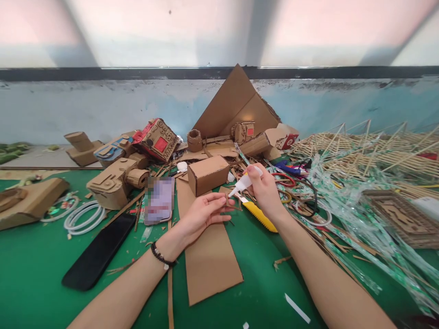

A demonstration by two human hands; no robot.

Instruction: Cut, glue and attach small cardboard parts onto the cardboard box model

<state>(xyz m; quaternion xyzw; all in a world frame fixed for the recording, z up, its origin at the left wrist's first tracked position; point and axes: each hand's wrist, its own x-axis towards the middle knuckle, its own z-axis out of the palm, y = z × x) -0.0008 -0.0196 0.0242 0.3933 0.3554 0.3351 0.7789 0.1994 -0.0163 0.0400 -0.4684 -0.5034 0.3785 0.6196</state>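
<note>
Cardboard strip [227, 200], pinched by our left hand [203, 212]; our right hand [265, 192] grips a white bottle [243, 183], nozzle [232, 192] near it.

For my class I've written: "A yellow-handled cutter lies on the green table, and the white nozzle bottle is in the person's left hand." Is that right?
Not quite: the white nozzle bottle is in the right hand, not the left hand, as the head view shows. The yellow-handled cutter does lie on the green table.
</note>
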